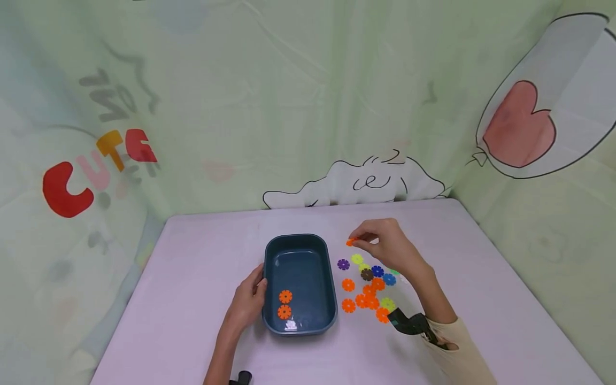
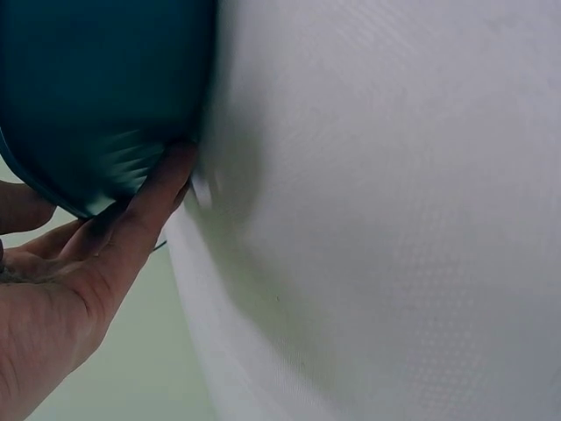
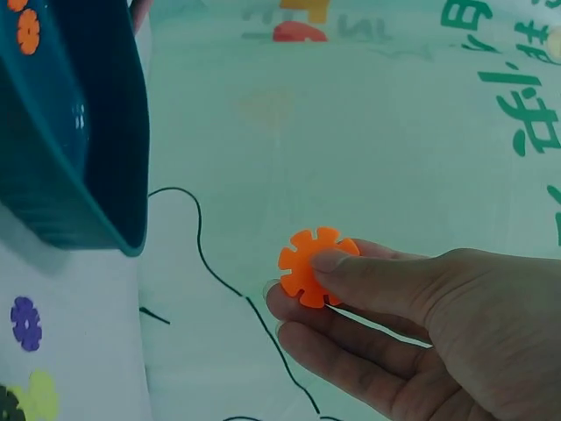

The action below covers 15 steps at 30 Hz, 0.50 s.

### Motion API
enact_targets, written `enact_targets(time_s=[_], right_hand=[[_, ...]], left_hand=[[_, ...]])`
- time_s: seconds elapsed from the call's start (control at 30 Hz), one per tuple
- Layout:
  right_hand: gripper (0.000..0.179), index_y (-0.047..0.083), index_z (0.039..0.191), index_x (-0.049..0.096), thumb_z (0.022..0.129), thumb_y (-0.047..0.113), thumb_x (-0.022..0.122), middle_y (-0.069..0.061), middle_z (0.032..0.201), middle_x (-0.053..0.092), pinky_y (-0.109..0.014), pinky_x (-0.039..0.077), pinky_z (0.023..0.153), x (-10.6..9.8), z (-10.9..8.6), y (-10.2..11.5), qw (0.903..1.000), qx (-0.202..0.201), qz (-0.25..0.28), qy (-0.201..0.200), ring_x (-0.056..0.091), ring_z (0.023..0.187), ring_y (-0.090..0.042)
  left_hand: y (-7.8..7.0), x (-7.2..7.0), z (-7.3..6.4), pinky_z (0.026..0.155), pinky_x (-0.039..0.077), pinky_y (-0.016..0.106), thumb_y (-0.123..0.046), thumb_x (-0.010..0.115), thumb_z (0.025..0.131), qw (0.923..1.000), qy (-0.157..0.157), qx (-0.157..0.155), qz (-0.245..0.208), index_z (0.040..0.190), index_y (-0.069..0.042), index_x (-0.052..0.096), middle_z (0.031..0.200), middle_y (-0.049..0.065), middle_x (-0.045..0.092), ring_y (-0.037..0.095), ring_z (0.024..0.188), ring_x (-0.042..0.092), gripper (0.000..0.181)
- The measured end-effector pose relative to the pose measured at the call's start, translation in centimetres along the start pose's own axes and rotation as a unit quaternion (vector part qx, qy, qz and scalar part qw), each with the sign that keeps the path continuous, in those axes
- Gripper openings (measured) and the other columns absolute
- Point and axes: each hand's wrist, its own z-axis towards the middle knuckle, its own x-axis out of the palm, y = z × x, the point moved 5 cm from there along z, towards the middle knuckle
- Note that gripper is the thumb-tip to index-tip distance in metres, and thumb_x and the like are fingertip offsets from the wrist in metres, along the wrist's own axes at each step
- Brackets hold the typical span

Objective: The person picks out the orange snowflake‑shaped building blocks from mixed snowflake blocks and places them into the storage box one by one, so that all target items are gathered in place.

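My right hand pinches an orange snowflake disc between thumb and fingers, raised beyond the far end of the loose discs. The disc is round with notches along its edge. A dark blue-green tray stands on the table, and two orange discs lie inside it near its left wall. My left hand grips the tray's left side, with fingers along the outer wall and the thumb at the rim. Part of that grip is hidden behind the tray in the head view.
Right of the tray several loose discs lie scattered: orange ones, a purple one, yellow-green, brown and blue ones. The right forearm passes over some of them. A printed curtain stands behind the pale table.
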Motion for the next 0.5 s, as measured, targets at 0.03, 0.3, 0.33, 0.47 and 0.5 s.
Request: enact_targets(time_s=[0.03,0.3,0.33,0.47,0.5], right_hand=[[0.015,0.006,0.100,0.083,0.089,-0.004,0.084,-0.001,0.091,0.080,-0.038,0.069,0.082,0.1,0.3,0.3,1.0000,-0.001,0.000,0.000,0.077,0.084,-0.019],[0.012,0.004,0.100,0.083,0.090,-0.002,0.084,-0.003,0.091,0.080,-0.041,0.068,0.083,0.7,2.3,2.0,0.9997,-0.020,0.010,0.005,0.077,0.084,-0.020],[0.011,0.004,0.100,0.083,0.091,-0.001,0.084,-0.003,0.091,0.080,-0.041,0.068,0.083,0.8,2.6,2.2,0.9997,-0.022,0.008,0.006,0.077,0.084,-0.020],[0.011,0.004,0.101,0.083,0.092,-0.001,0.083,-0.006,0.092,0.080,-0.042,0.068,0.083,1.0,3.5,3.1,0.9994,-0.035,0.001,0.008,0.076,0.085,-0.020],[0.011,0.004,0.101,0.083,0.092,-0.001,0.083,-0.006,0.093,0.080,-0.042,0.068,0.084,1.1,3.7,3.3,0.9992,-0.038,0.002,0.008,0.076,0.085,-0.021]], left_hand=[[0.0,0.0,0.0,0.117,0.048,0.055,-0.011,0.049,0.114,1.0000,0.000,0.000,0.000,0.165,-0.001,0.040,0.164,0.023,0.048,0.043,0.146,0.053,0.052],[0.1,0.0,0.0,0.117,0.048,0.055,-0.011,0.049,0.115,1.0000,-0.003,-0.007,0.003,0.165,-0.001,0.040,0.164,0.023,0.048,0.043,0.146,0.053,0.052],[0.1,0.0,0.0,0.116,0.048,0.055,-0.012,0.049,0.115,1.0000,-0.003,-0.007,0.003,0.165,-0.001,0.040,0.164,0.023,0.048,0.043,0.146,0.053,0.052],[0.0,0.0,0.0,0.116,0.048,0.055,-0.012,0.050,0.115,0.9999,-0.003,-0.008,0.006,0.165,-0.002,0.040,0.164,0.023,0.048,0.043,0.146,0.053,0.052],[0.0,0.0,0.0,0.117,0.048,0.055,-0.012,0.050,0.115,0.9999,-0.003,-0.008,0.006,0.165,-0.002,0.040,0.164,0.023,0.048,0.043,0.146,0.054,0.052]])
